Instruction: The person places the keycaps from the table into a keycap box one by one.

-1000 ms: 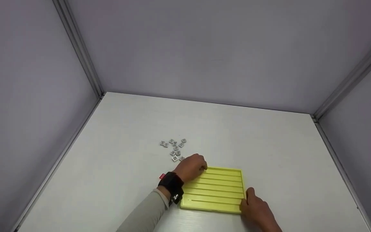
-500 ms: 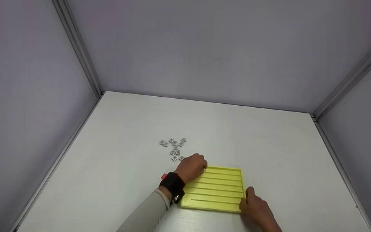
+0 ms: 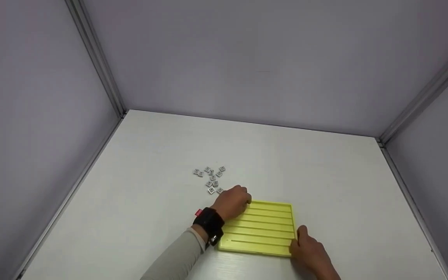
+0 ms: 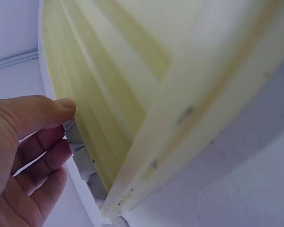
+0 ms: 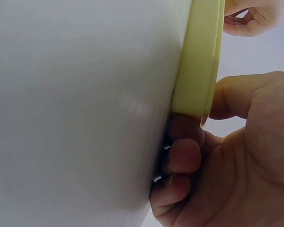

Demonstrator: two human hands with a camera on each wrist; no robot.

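Yellow tray [image 3: 261,229]: square plastic, w/ parallel grooves running across, raised rim. Lies flat on white table, near front edge. Left hand [image 3: 231,202] grips far-left corner, right hand [image 3: 309,251] grips near-right corner, thumb on rim.

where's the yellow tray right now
In the head view the yellow tray lies flat on the white table, near its front edge. The left hand is at its far left corner, the right hand at its near right corner.
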